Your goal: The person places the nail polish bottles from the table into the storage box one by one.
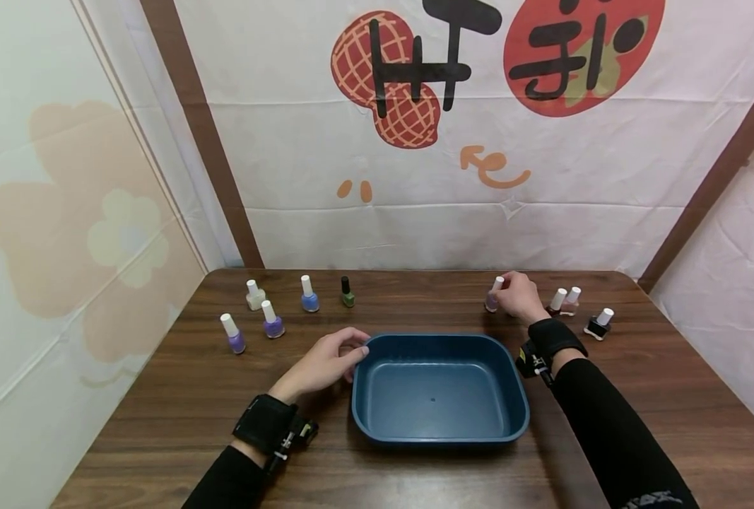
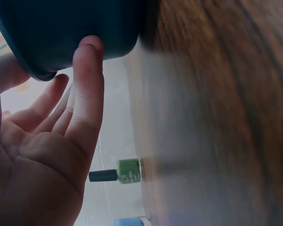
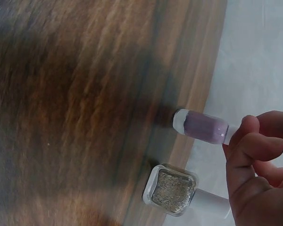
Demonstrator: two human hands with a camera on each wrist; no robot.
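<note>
At the left end of a dark blue plastic tub [image 1: 432, 424], my left hand [image 1: 326, 360] holds the rim near its far corner. In the left wrist view one finger [image 2: 87, 89] lies against the tub's outer wall, with the thumb at the rim. My right hand [image 1: 521, 297] pinches the white cap of a lavender nail polish bottle [image 3: 205, 128] between thumb and fingertips. The bottle is upright at the far side of the table, right of the tub's middle. Beside it, in the right wrist view, stands a glitter nail polish bottle [image 3: 173, 192] with a white cap.
On the far left stand purple bottles [image 1: 273, 325], a pale one [image 1: 256, 298], a blue one [image 1: 309, 300] and a green one [image 1: 348, 297]. Dark [image 1: 598, 325] and pink [image 1: 569, 305] bottles stand right of my right hand. A printed curtain [image 1: 287, 233] hangs behind the table.
</note>
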